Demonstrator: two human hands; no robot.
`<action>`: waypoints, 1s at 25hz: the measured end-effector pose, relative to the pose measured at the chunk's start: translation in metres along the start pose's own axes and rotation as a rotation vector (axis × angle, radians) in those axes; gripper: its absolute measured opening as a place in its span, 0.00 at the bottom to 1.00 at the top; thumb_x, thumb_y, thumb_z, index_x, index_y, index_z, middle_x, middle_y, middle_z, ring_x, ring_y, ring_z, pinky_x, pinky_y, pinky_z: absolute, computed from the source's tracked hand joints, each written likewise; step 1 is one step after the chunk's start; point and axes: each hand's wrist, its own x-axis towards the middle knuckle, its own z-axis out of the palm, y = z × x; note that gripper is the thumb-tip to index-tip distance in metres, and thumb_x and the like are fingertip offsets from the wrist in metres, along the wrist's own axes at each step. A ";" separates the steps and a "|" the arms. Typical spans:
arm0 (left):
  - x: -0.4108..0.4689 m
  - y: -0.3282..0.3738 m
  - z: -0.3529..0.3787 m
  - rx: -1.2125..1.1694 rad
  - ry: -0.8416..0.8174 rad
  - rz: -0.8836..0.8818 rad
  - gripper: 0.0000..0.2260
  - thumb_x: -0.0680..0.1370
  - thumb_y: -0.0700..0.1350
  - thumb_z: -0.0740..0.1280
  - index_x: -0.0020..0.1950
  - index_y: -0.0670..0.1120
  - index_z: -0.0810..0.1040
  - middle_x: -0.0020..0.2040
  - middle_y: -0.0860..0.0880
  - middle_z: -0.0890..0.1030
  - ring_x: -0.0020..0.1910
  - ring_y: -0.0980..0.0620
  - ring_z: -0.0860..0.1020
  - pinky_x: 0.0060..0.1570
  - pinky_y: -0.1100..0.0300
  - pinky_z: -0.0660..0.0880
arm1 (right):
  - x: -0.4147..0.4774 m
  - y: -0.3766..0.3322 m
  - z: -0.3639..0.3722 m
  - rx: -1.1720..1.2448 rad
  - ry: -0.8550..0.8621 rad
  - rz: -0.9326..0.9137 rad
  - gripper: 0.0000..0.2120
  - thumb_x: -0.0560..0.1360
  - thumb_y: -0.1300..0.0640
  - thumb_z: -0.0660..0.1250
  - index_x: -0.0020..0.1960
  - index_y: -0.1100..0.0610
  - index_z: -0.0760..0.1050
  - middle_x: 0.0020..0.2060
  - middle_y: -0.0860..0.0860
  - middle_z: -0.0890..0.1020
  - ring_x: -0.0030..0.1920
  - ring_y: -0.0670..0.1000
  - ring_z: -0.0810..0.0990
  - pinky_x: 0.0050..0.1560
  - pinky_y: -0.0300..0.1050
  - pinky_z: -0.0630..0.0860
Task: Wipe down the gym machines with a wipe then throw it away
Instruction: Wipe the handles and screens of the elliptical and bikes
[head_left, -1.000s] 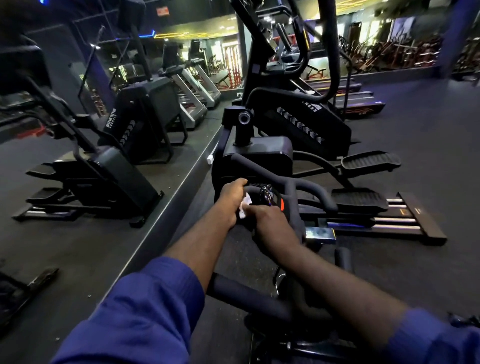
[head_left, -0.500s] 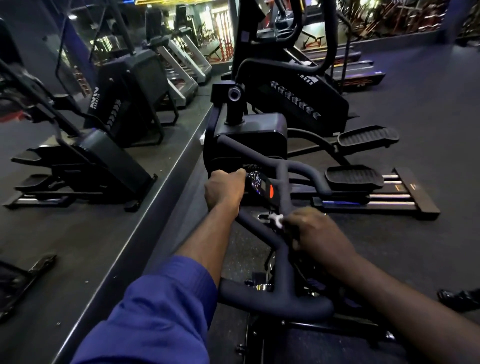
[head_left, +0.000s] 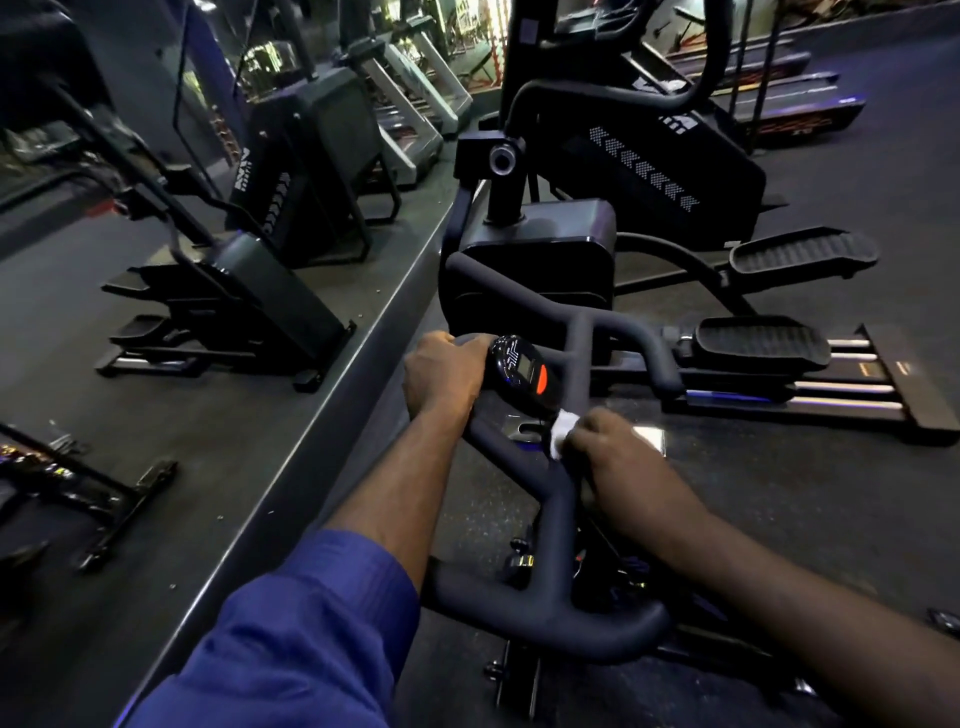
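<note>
Found crumpled white wipe (head_left: 562, 432) clenched in right hand (head_left: 621, 465), poking upper-left along matte tubular handlebar (head_left: 557, 525), with left hand (head_left: 444, 371) grasping same bar.

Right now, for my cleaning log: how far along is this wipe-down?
Done: cannot tell; wiped surfaces look no different. In hand: the right hand presses a crumpled white wipe on the black padded handlebar, which the left hand grips. Left: likely the black elliptical machines, then binning the wipe.
</note>
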 end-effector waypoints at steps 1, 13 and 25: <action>0.003 -0.003 0.003 0.009 0.005 -0.005 0.24 0.60 0.69 0.65 0.41 0.51 0.81 0.41 0.48 0.85 0.39 0.43 0.86 0.42 0.46 0.86 | -0.001 0.003 -0.004 0.016 -0.060 -0.062 0.12 0.70 0.65 0.70 0.50 0.55 0.85 0.48 0.53 0.79 0.49 0.58 0.81 0.48 0.46 0.74; -0.002 -0.001 0.004 0.087 0.105 0.048 0.29 0.70 0.74 0.67 0.55 0.51 0.85 0.48 0.46 0.86 0.50 0.43 0.84 0.55 0.49 0.82 | 0.076 0.022 -0.056 0.435 0.342 -0.194 0.11 0.76 0.57 0.71 0.57 0.53 0.87 0.55 0.47 0.84 0.57 0.42 0.80 0.63 0.30 0.71; 0.000 -0.002 0.005 0.094 0.122 0.057 0.24 0.71 0.71 0.67 0.44 0.51 0.84 0.38 0.49 0.84 0.42 0.46 0.83 0.45 0.51 0.81 | 0.116 0.021 -0.039 0.425 0.196 -0.580 0.13 0.71 0.62 0.68 0.52 0.54 0.88 0.48 0.49 0.87 0.50 0.49 0.82 0.54 0.44 0.79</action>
